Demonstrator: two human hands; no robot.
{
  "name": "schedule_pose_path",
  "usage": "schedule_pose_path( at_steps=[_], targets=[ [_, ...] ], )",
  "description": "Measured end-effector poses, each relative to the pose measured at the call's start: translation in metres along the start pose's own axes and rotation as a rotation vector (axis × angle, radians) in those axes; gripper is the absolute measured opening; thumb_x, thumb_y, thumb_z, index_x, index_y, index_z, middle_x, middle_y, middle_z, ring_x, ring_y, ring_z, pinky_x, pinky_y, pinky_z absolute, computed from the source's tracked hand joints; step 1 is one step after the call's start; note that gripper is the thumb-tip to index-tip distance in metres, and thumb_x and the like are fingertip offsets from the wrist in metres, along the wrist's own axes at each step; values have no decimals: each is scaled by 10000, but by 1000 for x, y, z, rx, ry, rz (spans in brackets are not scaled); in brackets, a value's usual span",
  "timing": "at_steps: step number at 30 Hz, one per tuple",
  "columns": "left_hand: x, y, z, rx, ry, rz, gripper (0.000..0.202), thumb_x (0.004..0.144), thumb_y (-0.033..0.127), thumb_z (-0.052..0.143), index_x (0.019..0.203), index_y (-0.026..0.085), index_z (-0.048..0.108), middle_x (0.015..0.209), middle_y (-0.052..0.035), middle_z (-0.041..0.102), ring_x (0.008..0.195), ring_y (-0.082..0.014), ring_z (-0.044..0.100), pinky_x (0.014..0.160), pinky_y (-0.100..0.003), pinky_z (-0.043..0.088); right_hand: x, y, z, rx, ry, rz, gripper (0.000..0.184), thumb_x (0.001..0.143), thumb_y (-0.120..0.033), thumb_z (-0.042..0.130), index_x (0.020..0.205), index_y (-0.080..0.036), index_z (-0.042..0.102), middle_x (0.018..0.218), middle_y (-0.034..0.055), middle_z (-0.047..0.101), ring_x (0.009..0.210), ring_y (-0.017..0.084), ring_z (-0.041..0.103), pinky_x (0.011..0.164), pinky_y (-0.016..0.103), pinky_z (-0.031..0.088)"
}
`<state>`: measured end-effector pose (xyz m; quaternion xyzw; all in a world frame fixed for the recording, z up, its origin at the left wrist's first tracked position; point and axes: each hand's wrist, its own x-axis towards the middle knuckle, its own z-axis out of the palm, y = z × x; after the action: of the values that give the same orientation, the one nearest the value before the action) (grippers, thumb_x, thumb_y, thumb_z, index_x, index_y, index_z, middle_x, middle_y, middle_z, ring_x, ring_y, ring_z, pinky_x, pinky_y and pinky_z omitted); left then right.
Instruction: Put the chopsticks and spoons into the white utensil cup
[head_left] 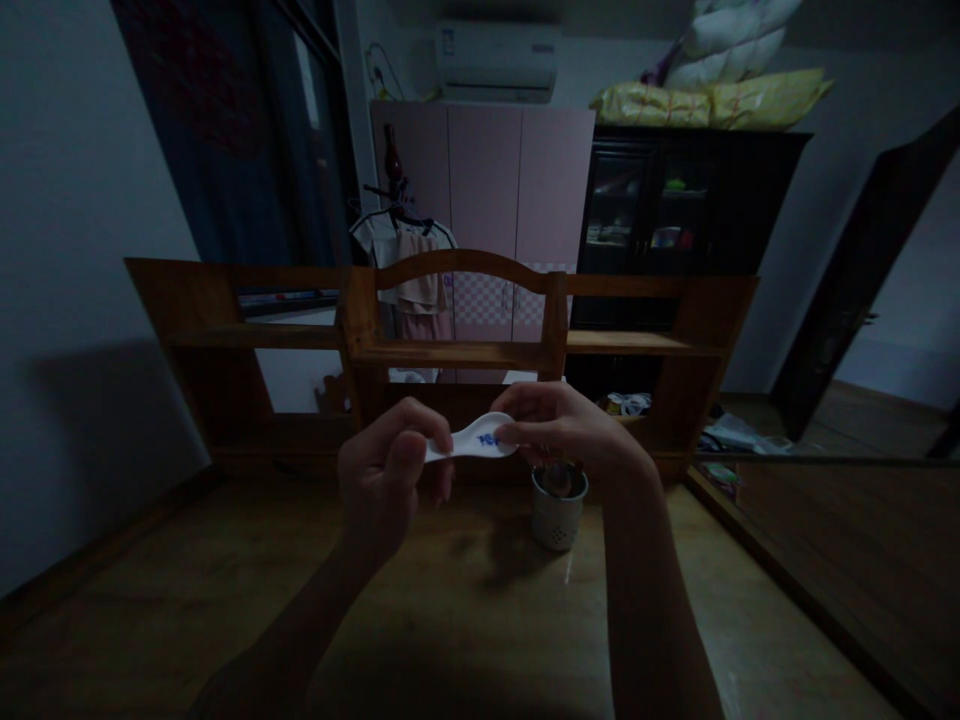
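1. The spoon (474, 440) is held in the air above the bench (450, 610), level and crosswise between the two hands, just in front of the lower shelf. It is white and smooth, looks like glazed ceramic, and has a short thick handle, a rounded bowl and a small blue mark near the bowl.
2. The left hand (382, 480) has its grip closed on the handle end, with the thumb on top and the fingers curled under. This probably keeps the spoon steady and flat.
3. The right hand (570, 425) has its grip pinched together on the bowl end, with the fingertips meeting the rim beside the blue mark. With a hold at each end, the blue-marked face is turned up towards the person.
4. Just below the right hand a small pale holder (556, 522) stands upright on the bench. It is cylindrical with little holes near its base. Something dark sits inside it, too dim to make out.
5. The bench is bare wood with a dull sheen and a visible grain.
6. A wooden shelf unit (637, 345) with an arched middle rail stands at the back of the bench.
7. Well behind it are a pink wardrobe (517, 180), hanging clothes (411, 275), a dark glazed cabinet (742, 200) with bedding (712, 100) on top, and an air conditioner (496, 60).
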<state>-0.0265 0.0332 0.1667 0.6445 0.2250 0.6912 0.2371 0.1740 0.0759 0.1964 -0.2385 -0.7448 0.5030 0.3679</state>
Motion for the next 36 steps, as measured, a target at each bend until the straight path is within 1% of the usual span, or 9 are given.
schedule_pose_path(
  at_steps=[6,15,20,27,32,36],
  targets=[
    [1,-4,-3,-19,-29,59,430,886,529,473,687,167,592,419,20,516,314,-89,470,313,-190,323,0,0,0,-9,5,10,232,796,-281,739,952,-158,620,767,7,625,496,63,497,395,134,350],
    [0,-4,-3,-38,-45,29,417,897,511,466,701,163,588,425,21,514,318,-89,469,317,-185,314,1,2,0,-24,9,-2,239,803,-299,743,957,-159,627,773,12,624,495,58,486,394,134,341],
    [1,-5,-3,-42,-41,19,416,894,513,467,699,167,591,423,22,513,324,-92,472,323,-191,324,0,0,0,-9,23,0,212,810,-282,722,950,-154,626,751,8,617,489,60,494,391,136,343],
    [1,-4,-2,-45,-19,-5,416,894,502,469,681,165,588,415,21,507,315,-95,463,315,-197,314,-1,-2,0,-9,27,-4,242,791,-294,735,943,-142,624,731,2,612,482,61,487,384,134,337],
    [0,-6,-4,-37,-53,-3,406,905,492,450,704,167,587,437,17,525,330,-93,477,320,-190,324,0,1,-2,-27,16,18,244,805,-303,735,964,-158,620,789,18,628,504,58,490,399,127,345],
    [0,-5,-3,-20,-71,1,385,918,465,436,721,168,583,432,17,525,338,-93,485,328,-189,322,1,4,-4,-44,13,13,259,800,-312,749,962,-156,621,790,22,629,508,57,482,402,124,348]
  ],
)
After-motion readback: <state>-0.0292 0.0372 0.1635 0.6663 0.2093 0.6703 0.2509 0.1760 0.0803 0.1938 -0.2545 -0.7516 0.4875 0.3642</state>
